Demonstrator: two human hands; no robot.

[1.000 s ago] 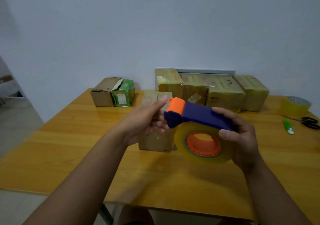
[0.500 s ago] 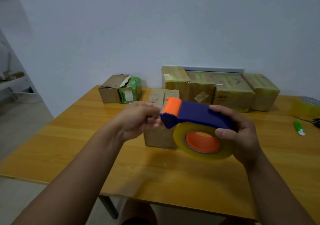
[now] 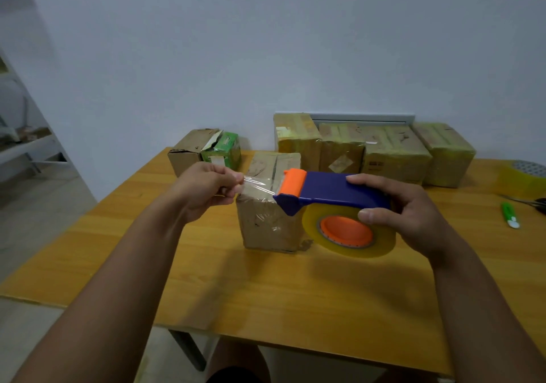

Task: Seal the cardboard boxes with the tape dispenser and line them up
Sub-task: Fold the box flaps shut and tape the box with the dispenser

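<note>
Dispenser [image 3: 331, 189], blue plastic with orange roller, held above the wooden table [image 3: 266, 288] in the curled right hand [image 3: 413, 214]. Left hand [image 3: 206, 189] pinches a clear glossy tape strip [image 3: 257, 186] before a rectangular cardboard box [image 3: 266, 220].

Dim, soft light; wide-angle edge distortion.

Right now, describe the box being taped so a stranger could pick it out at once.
Start at the wooden table. A row of tape-wrapped boxes lines the back wall; nearer the person, one plain cardboard box stands alone, behind the blue tape dispenser. Unlike its yellowish, fully wrapped neighbours, it is dull brown with an open top seam.
</note>
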